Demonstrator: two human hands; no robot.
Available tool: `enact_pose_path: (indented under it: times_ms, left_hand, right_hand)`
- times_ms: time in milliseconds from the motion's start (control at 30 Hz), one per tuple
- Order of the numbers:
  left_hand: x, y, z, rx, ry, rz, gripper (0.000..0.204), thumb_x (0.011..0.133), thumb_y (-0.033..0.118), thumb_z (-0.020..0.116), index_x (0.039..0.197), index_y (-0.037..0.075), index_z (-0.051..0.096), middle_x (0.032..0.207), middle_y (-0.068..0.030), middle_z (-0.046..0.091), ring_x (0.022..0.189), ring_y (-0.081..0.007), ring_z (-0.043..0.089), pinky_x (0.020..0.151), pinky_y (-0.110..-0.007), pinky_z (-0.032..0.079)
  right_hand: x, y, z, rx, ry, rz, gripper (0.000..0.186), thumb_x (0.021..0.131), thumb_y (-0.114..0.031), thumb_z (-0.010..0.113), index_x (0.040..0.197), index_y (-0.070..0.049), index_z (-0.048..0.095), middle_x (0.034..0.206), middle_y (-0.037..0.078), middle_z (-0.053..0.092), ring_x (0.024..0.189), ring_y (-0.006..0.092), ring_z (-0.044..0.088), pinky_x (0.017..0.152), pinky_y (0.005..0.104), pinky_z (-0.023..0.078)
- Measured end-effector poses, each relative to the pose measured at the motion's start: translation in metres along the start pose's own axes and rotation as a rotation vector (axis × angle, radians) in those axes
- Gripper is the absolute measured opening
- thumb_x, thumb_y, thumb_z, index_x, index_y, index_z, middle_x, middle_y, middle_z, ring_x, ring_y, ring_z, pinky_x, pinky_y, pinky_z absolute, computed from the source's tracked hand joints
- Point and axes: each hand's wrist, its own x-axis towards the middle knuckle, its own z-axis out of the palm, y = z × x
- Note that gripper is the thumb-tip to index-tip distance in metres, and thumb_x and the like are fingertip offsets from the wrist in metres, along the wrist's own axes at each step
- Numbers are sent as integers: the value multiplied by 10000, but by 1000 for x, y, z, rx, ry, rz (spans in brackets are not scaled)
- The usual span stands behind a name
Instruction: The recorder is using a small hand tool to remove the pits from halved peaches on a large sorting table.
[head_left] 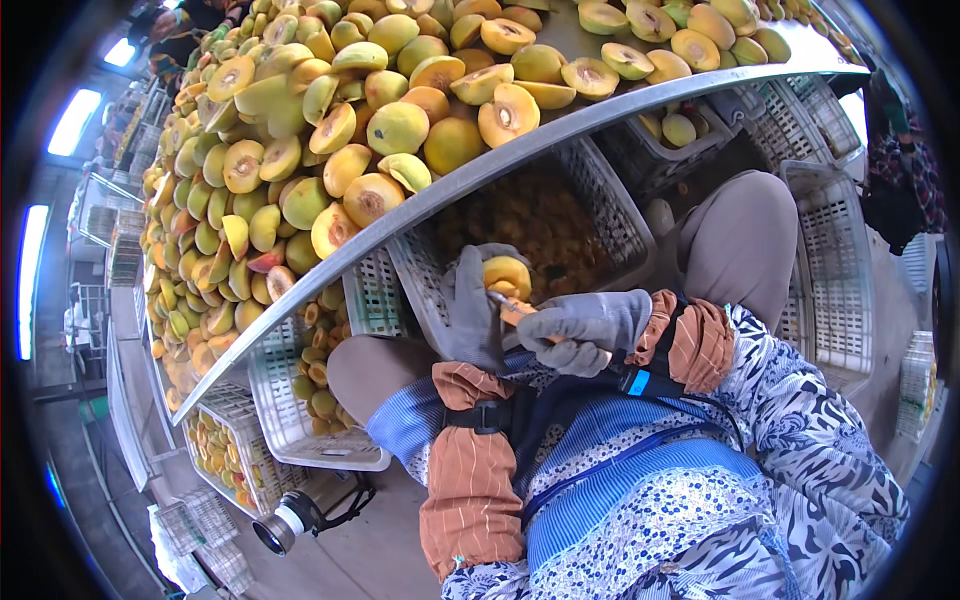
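Observation:
My left hand (472, 312), in a grey glove, is closed around a yellow peach half (507, 274). Gripped in my gloved right hand (592, 325) is a small pitting tool (517, 312) with an orange handle. Its metal end meets the lower edge of the peach half; how deep it goes I cannot tell. Both hands are above my lap, just over a white crate (425, 285) with peach pieces at its bottom. Beyond them, a metal-edged table (420, 205) bears a large heap of halved peaches (400, 125), many with stones still in them.
A white crate of peach halves (270, 375) stands left of my knee, with another crate (235, 455) beside it. On the right are tall white crates (835, 270). A dark cylindrical object with a white band (290, 520) lies at lower left. The table rim curves close above my hands.

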Motion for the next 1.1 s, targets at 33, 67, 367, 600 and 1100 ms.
enact_pose_path:
  times_ms: [33,67,367,600,1100]
  left_hand:
    - [1,6,1,82,127,108,359,903,274,369,815,-3,580,710,-93,602,607,-173,559,590,-268,454]
    - [-1,12,-5,88,131,125,359,903,274,369,815,-3,580,710,-93,602,607,-173,559,590,-268,454]
    - [-70,94,-152,1162,1087,539,248,819,127,505,995,-39,558,939,-155,578,845,-258,562,744,-324,456]
    - [17,139,-95,844,386,554,288,767,173,590,991,-6,610,1009,-117,600,925,-191,558,816,-279,424]
    - [77,121,-80,1651,2,621,373,634,275,711,949,136,565,924,-100,526,911,-263,501,814,-395,381]
  right_hand:
    - [-6,-1,-1,-6,-58,-43,312,926,-306,380,692,-101,376,498,-42,305,344,31,270,286,159,231]
    - [-16,-1,-5,-21,-67,-46,312,926,-306,380,692,-101,376,498,-42,305,344,31,270,286,159,231]
    - [-4,-3,-66,-1500,1316,-146,371,801,-369,525,896,-13,572,781,207,608,759,373,590,673,436,459]
    - [-20,-11,-35,-1482,1288,-255,377,812,-385,521,864,-15,575,789,204,608,774,362,587,670,432,453]
    - [-32,1,-35,-1427,1075,-360,405,836,-385,499,848,10,585,734,225,590,719,371,583,634,393,450]
